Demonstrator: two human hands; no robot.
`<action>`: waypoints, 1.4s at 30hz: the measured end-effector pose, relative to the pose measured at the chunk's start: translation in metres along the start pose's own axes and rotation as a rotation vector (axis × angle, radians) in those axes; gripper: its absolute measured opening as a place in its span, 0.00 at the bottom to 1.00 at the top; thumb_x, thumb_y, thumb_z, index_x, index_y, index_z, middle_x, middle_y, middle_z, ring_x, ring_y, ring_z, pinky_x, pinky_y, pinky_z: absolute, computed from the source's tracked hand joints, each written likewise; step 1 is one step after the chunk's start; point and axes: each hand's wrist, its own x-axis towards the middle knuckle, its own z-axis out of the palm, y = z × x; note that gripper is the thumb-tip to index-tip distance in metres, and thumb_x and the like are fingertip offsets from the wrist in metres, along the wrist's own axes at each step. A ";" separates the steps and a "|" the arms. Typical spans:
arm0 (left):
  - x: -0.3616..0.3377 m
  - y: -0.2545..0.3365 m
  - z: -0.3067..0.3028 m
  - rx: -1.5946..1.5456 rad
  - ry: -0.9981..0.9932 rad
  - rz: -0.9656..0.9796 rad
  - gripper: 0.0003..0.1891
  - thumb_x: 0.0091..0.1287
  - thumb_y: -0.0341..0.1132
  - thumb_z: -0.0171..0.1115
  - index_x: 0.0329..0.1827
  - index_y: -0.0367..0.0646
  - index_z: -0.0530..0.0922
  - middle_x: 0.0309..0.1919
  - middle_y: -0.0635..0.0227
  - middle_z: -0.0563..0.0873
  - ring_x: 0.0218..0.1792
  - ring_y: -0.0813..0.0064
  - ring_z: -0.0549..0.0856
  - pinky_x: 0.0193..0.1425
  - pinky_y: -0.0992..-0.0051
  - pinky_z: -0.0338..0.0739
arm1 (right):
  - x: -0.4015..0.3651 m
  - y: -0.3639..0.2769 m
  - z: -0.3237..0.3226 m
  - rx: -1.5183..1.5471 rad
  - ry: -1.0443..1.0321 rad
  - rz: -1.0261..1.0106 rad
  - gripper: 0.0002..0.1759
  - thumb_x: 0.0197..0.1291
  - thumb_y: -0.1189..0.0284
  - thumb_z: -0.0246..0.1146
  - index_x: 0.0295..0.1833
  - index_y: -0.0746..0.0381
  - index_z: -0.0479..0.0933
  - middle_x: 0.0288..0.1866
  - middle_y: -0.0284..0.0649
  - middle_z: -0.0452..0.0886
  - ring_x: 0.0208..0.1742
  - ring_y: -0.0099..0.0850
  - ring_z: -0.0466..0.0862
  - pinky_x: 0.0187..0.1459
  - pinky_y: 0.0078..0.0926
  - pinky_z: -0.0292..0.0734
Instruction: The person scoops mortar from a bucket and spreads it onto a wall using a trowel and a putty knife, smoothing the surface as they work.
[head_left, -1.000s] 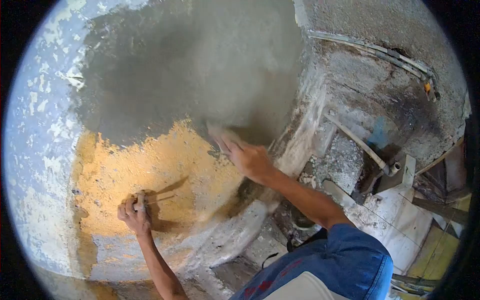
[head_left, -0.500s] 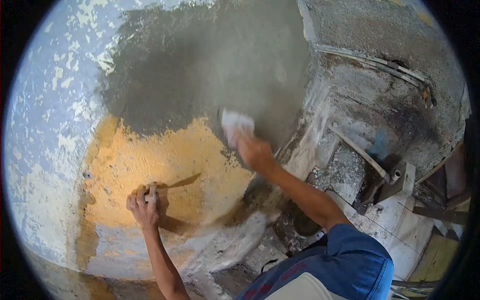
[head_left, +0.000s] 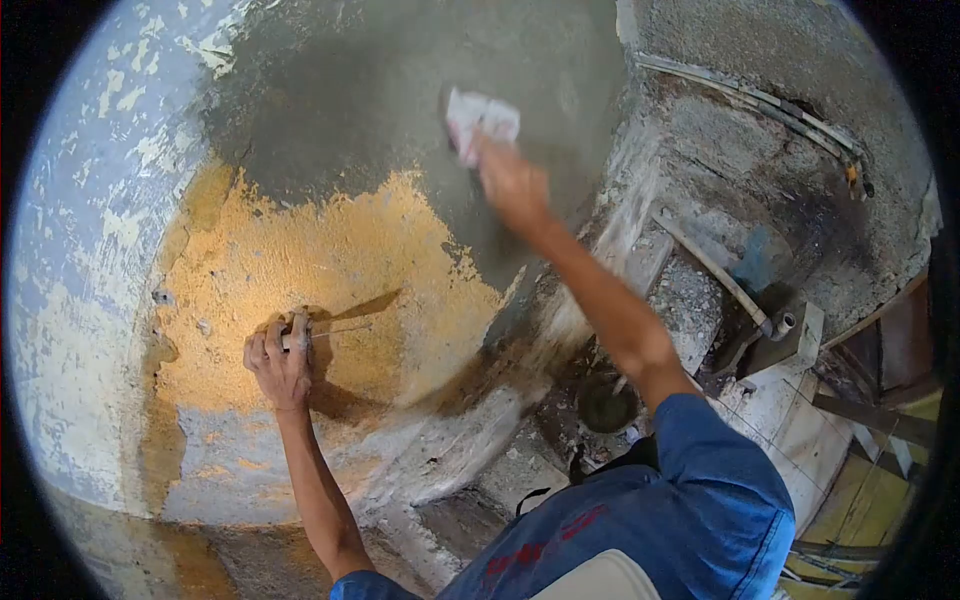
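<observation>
My right hand [head_left: 510, 185] grips a white crumpled wad [head_left: 482, 122] with faint reddish marks. The wad lies over the smooth grey plaster [head_left: 360, 110] on the wall, and motion blurs it slightly. Lower left, my left hand [head_left: 280, 362] is closed around the pale handle [head_left: 289, 342] of a thin-bladed tool, its blade [head_left: 340, 329] seen nearly edge-on and pointing right. Behind that hand is the rough yellow-orange wall patch [head_left: 370, 240], on which the hand and tool cast dark shadows. The fingers hide most of the handle.
Peeling pale blue paint [head_left: 90, 260] covers the wall on the left. Pipes [head_left: 745, 100] run along the rough wall at upper right, and another pipe [head_left: 715, 270] slants below them. A dark round container [head_left: 607, 403] sits low beside my right arm, near rubble and floor tiles [head_left: 770, 420].
My right hand has moved up across the grey plaster with the white wad. My left hand keeps its hold at about the same wall spot. The whole view has shifted slightly.
</observation>
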 end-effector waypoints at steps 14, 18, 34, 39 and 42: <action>-0.030 0.145 -0.060 -0.686 -0.701 -0.423 0.20 0.73 0.39 0.63 0.65 0.41 0.75 0.44 0.48 0.85 0.42 0.44 0.85 0.49 0.53 0.78 | -0.333 0.066 -0.103 1.178 -0.439 1.334 0.18 0.74 0.58 0.63 0.48 0.65 0.79 0.23 0.38 0.79 0.20 0.34 0.79 0.36 0.35 0.81; -0.061 0.288 -0.102 -1.145 -0.992 -0.669 0.20 0.77 0.42 0.59 0.63 0.35 0.74 0.44 0.41 0.84 0.46 0.41 0.84 0.51 0.52 0.78 | -0.377 0.115 -0.136 1.229 -0.191 1.468 0.14 0.73 0.62 0.65 0.51 0.62 0.77 0.25 0.35 0.80 0.22 0.32 0.81 0.35 0.35 0.82; -0.373 0.831 -0.013 -0.962 -1.390 -0.270 0.09 0.63 0.31 0.63 0.44 0.39 0.85 0.44 0.54 0.86 0.51 0.54 0.84 0.54 0.53 0.78 | -0.642 0.278 -0.194 0.435 -0.411 1.782 0.15 0.75 0.67 0.62 0.59 0.65 0.78 0.40 0.29 0.78 0.38 0.18 0.75 0.41 0.22 0.77; -0.368 0.873 0.054 -0.890 -1.292 -0.083 0.10 0.62 0.35 0.65 0.44 0.46 0.88 0.45 0.61 0.88 0.55 0.61 0.84 0.55 0.58 0.78 | -0.662 0.279 -0.179 0.392 -0.463 1.733 0.12 0.76 0.67 0.62 0.50 0.67 0.80 0.34 0.31 0.80 0.36 0.19 0.78 0.35 0.22 0.75; -0.372 0.899 0.079 -0.863 -1.326 0.049 0.11 0.64 0.35 0.65 0.46 0.46 0.89 0.47 0.60 0.88 0.58 0.61 0.83 0.59 0.58 0.78 | -0.665 0.283 -0.173 0.337 -0.528 1.683 0.12 0.77 0.68 0.60 0.49 0.68 0.79 0.36 0.32 0.80 0.37 0.20 0.78 0.38 0.22 0.74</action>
